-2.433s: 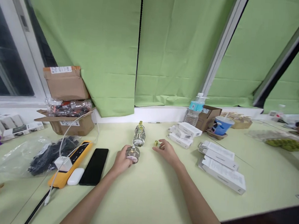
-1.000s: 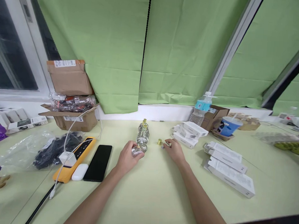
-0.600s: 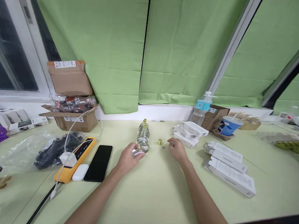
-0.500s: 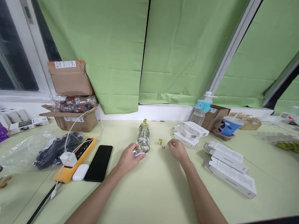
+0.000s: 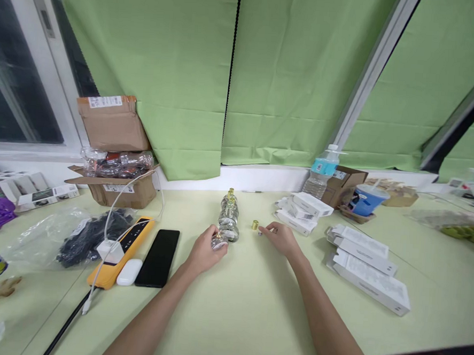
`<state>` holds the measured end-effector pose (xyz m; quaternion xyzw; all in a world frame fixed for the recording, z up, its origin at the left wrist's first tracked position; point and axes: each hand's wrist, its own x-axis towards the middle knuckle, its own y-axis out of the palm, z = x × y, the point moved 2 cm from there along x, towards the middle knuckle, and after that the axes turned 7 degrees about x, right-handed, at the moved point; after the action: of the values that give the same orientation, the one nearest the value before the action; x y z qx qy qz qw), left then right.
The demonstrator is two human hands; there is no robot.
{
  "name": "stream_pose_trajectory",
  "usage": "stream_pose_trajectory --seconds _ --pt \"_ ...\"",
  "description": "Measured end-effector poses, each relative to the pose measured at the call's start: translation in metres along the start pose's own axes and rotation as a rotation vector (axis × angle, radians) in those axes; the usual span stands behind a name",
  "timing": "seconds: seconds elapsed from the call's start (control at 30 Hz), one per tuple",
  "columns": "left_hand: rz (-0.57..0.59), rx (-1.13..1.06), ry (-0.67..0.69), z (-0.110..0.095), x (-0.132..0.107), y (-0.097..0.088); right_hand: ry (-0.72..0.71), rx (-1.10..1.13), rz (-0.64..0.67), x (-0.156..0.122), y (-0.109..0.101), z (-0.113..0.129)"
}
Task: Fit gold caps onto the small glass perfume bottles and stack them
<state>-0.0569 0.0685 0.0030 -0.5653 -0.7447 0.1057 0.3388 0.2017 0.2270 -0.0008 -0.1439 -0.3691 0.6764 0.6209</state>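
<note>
My left hand (image 5: 208, 252) is closed around a small round silvery piece with a pale end (image 5: 219, 244). Just beyond it, several shiny, round, silvery pieces (image 5: 228, 222) form a row, with small yellow-gold parts (image 5: 231, 196) at the far end. My right hand (image 5: 284, 239) is low over the table, its fingers bent and its index fingertip at a tiny metallic piece (image 5: 260, 232). Something small and dark shows between its fingers, too small to name. A little gold cylinder (image 5: 255, 224) stands close to those fingertips.
Left of my arm are a black phone (image 5: 157, 258), a white earbud case (image 5: 129, 272) and a yellow power strip (image 5: 124, 248) with cables. On the right are white boxes (image 5: 370, 268), a water bottle (image 5: 321, 172) and a blue cup (image 5: 366, 200). An open carton (image 5: 119, 192) stands back left.
My right hand has shifted slightly left, its index finger stretching out to the tiny metallic piece. The left hand keeps its hold on the round silvery piece, almost in place.
</note>
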Motion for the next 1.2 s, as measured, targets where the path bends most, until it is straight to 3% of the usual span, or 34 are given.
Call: stream_pose_trajectory --seconds 0.3,0.63,0.93,1.2 --pt "-0.004 -0.038 -0.010 0.006 0.002 0.002 0.040 -0.035 0.046 -0.004 0.001 0.006" --pt "0.001 -0.039 -0.017 0.007 0.003 0.003 0.046 -0.155 -0.092 -0.002 0.022 0.015" --pt "0.005 -0.045 -0.010 0.009 0.003 0.004 0.049 -0.159 -0.127 -0.003 0.019 0.017" --pt "0.005 -0.047 -0.005 0.007 0.004 0.003 -0.080 -0.178 -0.067 0.003 0.028 0.020"
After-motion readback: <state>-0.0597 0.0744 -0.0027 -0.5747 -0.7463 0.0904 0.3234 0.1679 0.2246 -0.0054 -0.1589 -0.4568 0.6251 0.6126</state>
